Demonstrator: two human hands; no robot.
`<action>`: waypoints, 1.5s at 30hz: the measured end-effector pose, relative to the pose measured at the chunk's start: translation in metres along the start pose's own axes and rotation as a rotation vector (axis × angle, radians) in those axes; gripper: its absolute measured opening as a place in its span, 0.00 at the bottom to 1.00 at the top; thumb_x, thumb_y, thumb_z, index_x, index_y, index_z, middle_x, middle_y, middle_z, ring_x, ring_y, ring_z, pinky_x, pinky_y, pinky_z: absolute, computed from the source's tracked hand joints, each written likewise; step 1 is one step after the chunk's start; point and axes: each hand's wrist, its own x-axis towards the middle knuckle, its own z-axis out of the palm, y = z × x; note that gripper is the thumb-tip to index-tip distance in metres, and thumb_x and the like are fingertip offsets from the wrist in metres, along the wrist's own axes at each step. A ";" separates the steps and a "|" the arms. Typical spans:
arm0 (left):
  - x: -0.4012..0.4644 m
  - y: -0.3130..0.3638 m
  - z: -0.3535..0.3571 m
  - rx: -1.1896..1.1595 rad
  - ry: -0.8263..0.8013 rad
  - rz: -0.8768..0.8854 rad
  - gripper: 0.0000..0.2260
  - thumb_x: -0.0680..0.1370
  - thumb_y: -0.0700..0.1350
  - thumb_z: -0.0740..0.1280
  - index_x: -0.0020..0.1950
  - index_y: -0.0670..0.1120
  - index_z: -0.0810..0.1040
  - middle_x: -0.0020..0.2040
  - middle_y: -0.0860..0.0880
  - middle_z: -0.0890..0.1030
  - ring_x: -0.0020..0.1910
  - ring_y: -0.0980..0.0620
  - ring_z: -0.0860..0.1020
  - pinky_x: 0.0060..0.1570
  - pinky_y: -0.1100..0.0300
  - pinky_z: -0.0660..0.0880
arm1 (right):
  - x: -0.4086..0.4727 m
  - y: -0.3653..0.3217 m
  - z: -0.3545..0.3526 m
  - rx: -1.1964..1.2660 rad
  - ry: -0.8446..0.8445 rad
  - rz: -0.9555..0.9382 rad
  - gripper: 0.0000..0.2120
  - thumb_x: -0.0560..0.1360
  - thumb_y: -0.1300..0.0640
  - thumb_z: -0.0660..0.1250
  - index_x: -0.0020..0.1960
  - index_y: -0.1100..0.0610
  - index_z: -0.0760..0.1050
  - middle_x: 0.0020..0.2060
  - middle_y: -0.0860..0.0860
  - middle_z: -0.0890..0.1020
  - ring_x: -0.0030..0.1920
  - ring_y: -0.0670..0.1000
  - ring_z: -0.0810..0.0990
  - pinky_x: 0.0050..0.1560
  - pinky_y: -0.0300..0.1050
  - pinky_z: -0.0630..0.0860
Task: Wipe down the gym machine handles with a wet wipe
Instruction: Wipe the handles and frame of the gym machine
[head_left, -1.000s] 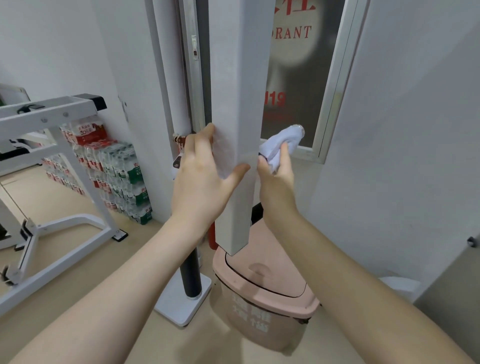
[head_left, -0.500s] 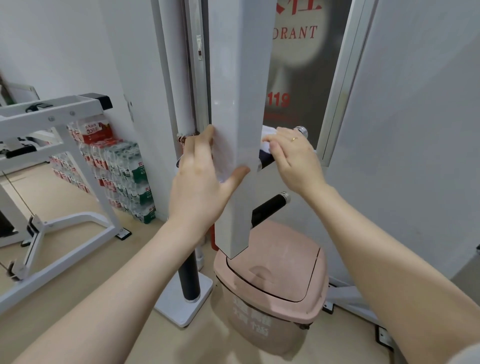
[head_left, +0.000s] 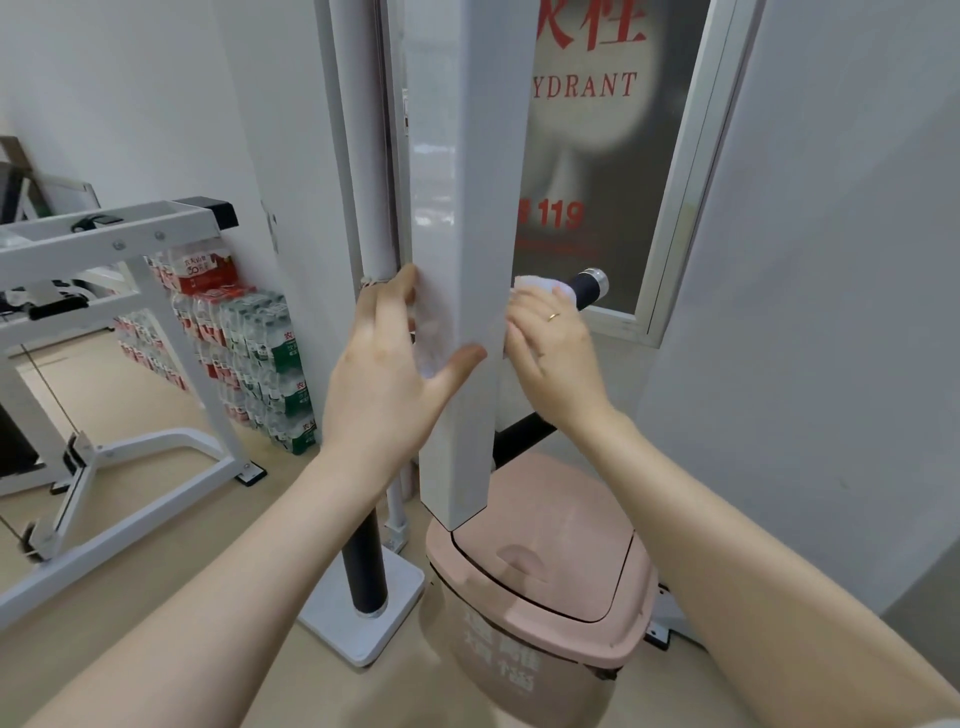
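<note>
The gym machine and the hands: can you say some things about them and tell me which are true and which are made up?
1. The right hand presses a white wipe on the black handle. True.
2. The left hand holds a spray bottle. False: it rests open on the white post.
3. The bin below is pink. True.
4. The bin's lid is open. False: it is closed.
5. Water bottles are stacked by the wall. True.
</note>
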 end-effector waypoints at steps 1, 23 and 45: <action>0.000 -0.001 0.000 0.002 0.004 0.000 0.33 0.70 0.52 0.72 0.70 0.45 0.64 0.62 0.47 0.71 0.54 0.48 0.76 0.47 0.47 0.76 | 0.004 0.008 -0.003 0.001 -0.006 0.010 0.17 0.77 0.55 0.53 0.45 0.59 0.80 0.48 0.53 0.81 0.58 0.59 0.74 0.59 0.44 0.63; 0.002 -0.006 0.004 0.079 0.020 0.062 0.33 0.71 0.52 0.71 0.71 0.43 0.64 0.63 0.43 0.71 0.58 0.43 0.74 0.49 0.46 0.76 | 0.001 -0.034 -0.009 1.451 0.477 1.320 0.16 0.76 0.72 0.49 0.38 0.58 0.68 0.33 0.52 0.72 0.28 0.47 0.69 0.30 0.33 0.70; 0.003 -0.014 0.009 0.202 0.062 0.144 0.35 0.71 0.60 0.61 0.70 0.38 0.65 0.60 0.40 0.75 0.56 0.41 0.77 0.40 0.48 0.79 | 0.032 0.018 -0.017 -0.289 -0.296 0.071 0.18 0.77 0.54 0.47 0.45 0.55 0.76 0.48 0.52 0.81 0.57 0.55 0.73 0.71 0.50 0.49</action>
